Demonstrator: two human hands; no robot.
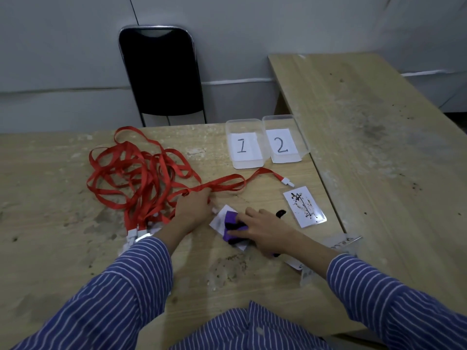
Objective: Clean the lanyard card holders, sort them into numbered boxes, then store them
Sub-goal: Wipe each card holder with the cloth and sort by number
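A purple cloth with black stains [233, 227] lies on a white card holder [219, 219] near the table's middle. My right hand [262, 232] grips the cloth and presses it on the holder. My left hand [193, 208] rests on the table at the holder's left edge, over a red lanyard strap; I cannot tell how its fingers lie. A tangle of red lanyards [141, 173] spreads to the left. An ink-stained card holder [304, 207] lies to the right. Clear boxes marked 1 [243, 146] and 2 [284, 142] stand at the back.
More card holders [341, 245] lie under and beside my right forearm near the table's right edge. White lanyard clips [136, 236] sit by my left sleeve. A second table [366, 122] adjoins on the right. A black chair [161, 74] stands behind the table.
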